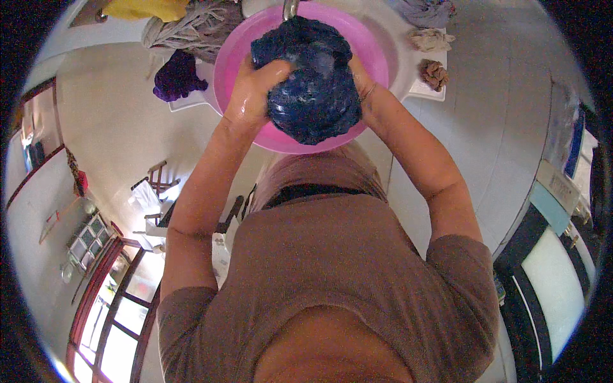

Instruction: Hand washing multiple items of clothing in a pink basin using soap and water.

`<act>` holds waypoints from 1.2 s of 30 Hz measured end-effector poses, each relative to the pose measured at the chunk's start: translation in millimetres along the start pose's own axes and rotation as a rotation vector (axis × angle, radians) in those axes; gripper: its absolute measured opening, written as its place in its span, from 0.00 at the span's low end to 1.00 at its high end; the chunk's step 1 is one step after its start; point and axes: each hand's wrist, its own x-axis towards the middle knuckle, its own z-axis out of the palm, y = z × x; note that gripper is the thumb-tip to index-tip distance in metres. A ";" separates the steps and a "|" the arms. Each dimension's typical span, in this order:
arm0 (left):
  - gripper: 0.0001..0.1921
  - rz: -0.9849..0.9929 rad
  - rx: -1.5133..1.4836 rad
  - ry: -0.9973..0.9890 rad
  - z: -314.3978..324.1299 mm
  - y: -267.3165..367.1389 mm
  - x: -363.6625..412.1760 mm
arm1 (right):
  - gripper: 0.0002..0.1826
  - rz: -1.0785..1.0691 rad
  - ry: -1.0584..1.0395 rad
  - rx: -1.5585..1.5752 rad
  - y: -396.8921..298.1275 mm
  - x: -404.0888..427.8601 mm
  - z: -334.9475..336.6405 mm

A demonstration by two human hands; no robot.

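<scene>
Between my two hands is a wet, dark navy bundle of cloth (311, 86), pressed into a rounded lump. My left hand (254, 86) grips its left side, with the thumb lying over the front; the other fingers are hidden behind the cloth. On the opposite side my right hand (361, 79) holds the lump, its fingers mostly out of sight. The bundle is over a pink plastic basin (378, 52), covering much of its inside. A metal faucet spout (290, 9) comes down just behind the cloth.
The basin sits in a white sink (402, 45). A dark purple cloth (178, 76) and a grey stringy heap (191, 33) lie left, below a yellow cloth (143, 8). At right rest a brown crumpled cloth (434, 75), a beige one (431, 39) and a grey one (424, 12).
</scene>
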 end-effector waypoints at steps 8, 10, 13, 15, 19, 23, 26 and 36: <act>0.11 -0.099 -0.116 0.139 1.9 6.9 10.2 | 0.25 -0.061 0.106 -0.069 -11.1 1.2 -7.2; 0.09 -0.159 -0.285 0.124 -2.0 7.0 13.4 | 0.27 -0.154 0.103 -0.175 -12.4 -13.4 1.5; 0.08 -0.191 -0.423 0.183 3.2 9.8 14.4 | 0.29 -0.297 0.089 -0.291 -9.0 -20.9 10.7; 0.07 -0.194 -0.480 0.248 5.8 10.8 15.4 | 0.29 -0.246 0.088 -0.115 -2.6 -18.2 15.2; 0.07 -0.111 -0.418 0.232 -4.6 8.4 22.7 | 0.30 -0.144 0.087 0.296 -0.3 -28.4 2.2; 0.07 -0.061 -0.371 0.164 -12.5 8.1 19.9 | 0.32 -0.348 0.061 0.402 10.5 -34.0 -33.7; 0.07 0.031 -0.118 0.139 -16.4 7.9 11.6 | 0.31 -0.297 -0.095 0.468 -2.4 -50.7 0.2; 0.15 0.303 0.627 0.020 28.5 19.0 -6.4 | 0.23 -0.435 -0.023 -0.061 -18.0 -35.4 14.4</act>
